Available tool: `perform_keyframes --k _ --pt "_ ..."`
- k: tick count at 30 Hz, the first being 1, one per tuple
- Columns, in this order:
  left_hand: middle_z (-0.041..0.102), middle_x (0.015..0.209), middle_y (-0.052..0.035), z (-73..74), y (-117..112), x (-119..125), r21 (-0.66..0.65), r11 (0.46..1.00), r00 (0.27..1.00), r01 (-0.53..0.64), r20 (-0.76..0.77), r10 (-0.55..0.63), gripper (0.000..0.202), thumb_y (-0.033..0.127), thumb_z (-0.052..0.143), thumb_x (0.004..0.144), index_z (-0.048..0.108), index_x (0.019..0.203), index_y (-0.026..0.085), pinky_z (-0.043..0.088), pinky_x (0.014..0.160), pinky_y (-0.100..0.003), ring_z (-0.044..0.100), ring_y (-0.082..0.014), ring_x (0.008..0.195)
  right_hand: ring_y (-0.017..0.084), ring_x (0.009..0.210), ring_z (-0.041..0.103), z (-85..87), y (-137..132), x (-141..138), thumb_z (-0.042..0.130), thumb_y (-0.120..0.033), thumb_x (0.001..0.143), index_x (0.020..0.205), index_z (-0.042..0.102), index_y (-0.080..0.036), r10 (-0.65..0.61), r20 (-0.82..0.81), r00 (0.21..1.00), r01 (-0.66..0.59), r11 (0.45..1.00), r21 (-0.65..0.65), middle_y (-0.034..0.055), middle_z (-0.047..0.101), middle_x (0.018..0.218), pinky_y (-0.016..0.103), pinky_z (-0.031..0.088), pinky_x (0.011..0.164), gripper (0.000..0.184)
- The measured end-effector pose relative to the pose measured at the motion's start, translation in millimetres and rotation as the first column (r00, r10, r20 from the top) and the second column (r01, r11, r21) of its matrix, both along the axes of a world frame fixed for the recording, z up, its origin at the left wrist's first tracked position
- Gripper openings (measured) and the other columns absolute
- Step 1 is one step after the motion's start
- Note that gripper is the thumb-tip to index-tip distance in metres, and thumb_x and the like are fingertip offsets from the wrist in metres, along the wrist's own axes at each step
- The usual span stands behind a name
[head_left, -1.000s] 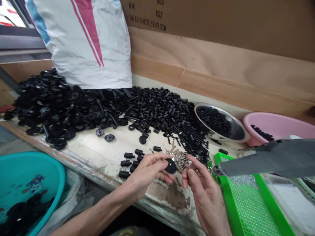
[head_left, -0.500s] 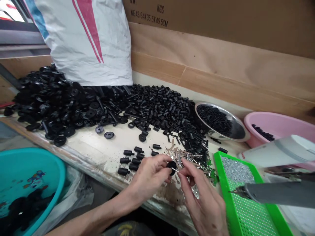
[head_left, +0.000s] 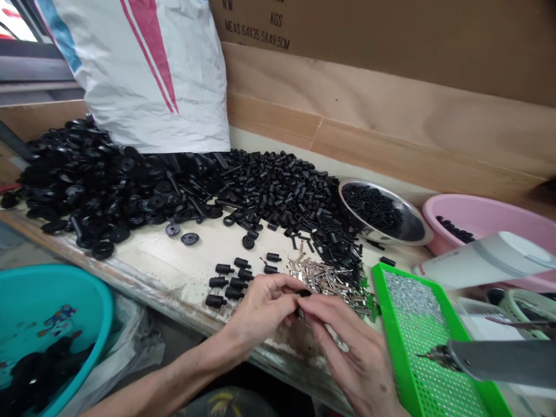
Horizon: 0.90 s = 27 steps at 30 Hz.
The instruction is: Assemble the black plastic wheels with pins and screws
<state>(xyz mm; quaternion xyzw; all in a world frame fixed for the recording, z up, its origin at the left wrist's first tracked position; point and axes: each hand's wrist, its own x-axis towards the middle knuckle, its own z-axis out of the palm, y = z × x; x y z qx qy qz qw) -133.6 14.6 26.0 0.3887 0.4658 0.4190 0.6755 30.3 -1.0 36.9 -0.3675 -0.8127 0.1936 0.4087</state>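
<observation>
My left hand [head_left: 264, 307] and my right hand [head_left: 343, 341] meet over the bench, pinching a small black plastic part [head_left: 303, 293] between their fingers. Most of that part is hidden, and any metal pin in it is covered by my fingers. Just beyond my fingertips lies a heap of small silver metal pins [head_left: 324, 281]. To the left of my left hand stand several short black plastic plugs [head_left: 228, 284] in loose rows. Two flat black discs [head_left: 182, 234] lie further back.
Black discs [head_left: 87, 185] and black tubes [head_left: 278, 191] spill from a white woven sack [head_left: 147, 75]. Also around the bench [head_left: 147, 255]: a steel bowl [head_left: 382, 214], pink basin [head_left: 473, 217], teal basin [head_left: 47, 313], and green perforated tray [head_left: 412, 341] beneath a grey tool [head_left: 499, 359].
My hands have closed together around the black part, and my right fingers now cover it and the thin pin seen earlier. The grey tool has moved down over the green tray.
</observation>
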Motion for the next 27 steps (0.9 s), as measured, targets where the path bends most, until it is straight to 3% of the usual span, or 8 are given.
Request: perform_keyframes --k 3,8,14,17,19,22,25,27 --pt "0.063 0.067 0.0004 1.8 -3.1 2.1 -0.021 0.999 1.0 0.031 -0.004 -0.031 0.022 0.021 0.062 0.074 0.071 0.093 0.014 0.041 0.058 -0.021 0.052 -0.0088 0.056 0.015 0.088 0.068 -4.5 -3.9 1.4 0.057 -0.004 0.086 0.109 0.067 -0.02 -0.004 0.038 0.999 0.002 1.0 0.031 0.0079 0.067 0.099 0.023 0.057 0.075 0.031" --pt "0.061 0.063 0.0 3.1 -5.6 5.6 -0.013 0.996 0.996 0.091 0.009 -0.091 0.026 0.027 0.061 0.078 0.072 0.097 0.013 0.041 0.057 -0.022 0.051 -0.0098 0.055 0.018 0.084 0.066 -11.1 -5.5 4.0 0.062 -0.011 0.085 0.097 0.07 -0.019 -0.242 0.055 0.969 0.234 0.965 0.115 0.0077 0.063 0.093 0.028 0.057 0.072 0.017" --pt "0.059 0.062 -0.0002 -3.1 -8.2 9.2 -0.031 0.996 0.996 0.085 -0.039 -0.086 0.025 0.029 0.06 0.08 0.073 0.095 0.014 0.039 0.055 -0.021 0.05 -0.0098 0.054 0.017 0.08 0.067 -16.5 -4.3 8.0 0.061 -0.014 0.085 0.085 0.068 -0.021 -0.16 -0.005 0.987 0.158 0.977 -0.146 0.0057 0.064 0.091 0.025 0.056 0.067 0.01" --pt "0.058 0.061 -0.0004 1.1 -9.0 10.3 -0.001 0.992 0.99 0.127 -0.053 -0.127 0.028 0.032 0.056 0.084 0.072 0.099 0.015 0.04 0.056 -0.022 0.05 -0.0107 0.055 0.015 0.079 0.066 -20.1 -5.9 12.4 0.065 -0.016 0.083 0.081 0.068 -0.023 -0.24 -0.151 0.959 0.189 0.937 -0.293 0.0036 0.064 0.091 0.021 0.055 0.063 0.008" --pt "0.062 0.072 -0.0026 3.6 -8.7 10.9 0.088 0.987 0.988 0.136 -0.092 -0.128 0.027 0.031 0.057 0.083 0.072 0.1 0.016 0.041 0.058 -0.022 0.051 -0.0108 0.059 0.014 0.081 0.066 -21.6 -7.3 15.4 0.067 -0.018 0.083 0.082 0.068 -0.025 -0.305 -0.249 0.919 0.214 0.918 -0.334 0.0023 0.065 0.091 0.02 0.055 0.062 0.008" --pt "0.064 0.084 -0.004 1.1 -8.9 11.7 0.165 0.977 0.986 0.137 -0.116 -0.119 0.024 0.025 0.061 0.079 0.072 0.098 0.016 0.041 0.058 -0.022 0.052 -0.0098 0.06 0.015 0.084 0.066 -22.8 -9.8 17.8 0.067 -0.017 0.082 0.084 0.069 -0.026 -0.321 -0.277 0.905 0.239 0.926 -0.294 0.0018 0.066 0.092 0.02 0.055 0.064 0.01" --pt "0.064 0.075 -0.0015 -6.5 -11.7 11.6 0.101 0.983 0.988 0.151 -0.039 -0.148 0.025 0.022 0.059 0.079 0.071 0.101 0.016 0.042 0.057 -0.022 0.051 -0.0091 0.057 0.014 0.079 0.066 -23.5 -12.9 16.6 0.067 -0.015 0.082 0.084 0.07 -0.025 -0.299 -0.186 0.936 0.261 0.944 -0.201 0.0015 0.067 0.089 0.021 0.054 0.064 0.011" --pt "0.067 0.08 -0.0015 -10.5 -14.6 10.8 0.082 0.985 0.988 0.152 0.028 -0.155 0.028 0.019 0.062 0.078 0.07 0.104 0.018 0.044 0.064 -0.022 0.055 -0.0099 0.065 0.014 0.076 0.066 -23.8 -14.3 14.8 0.067 -0.015 0.082 0.083 0.069 -0.023 -0.338 -0.147 0.93 0.318 0.937 -0.144 0.0016 0.067 0.087 0.022 0.054 0.064 0.009"
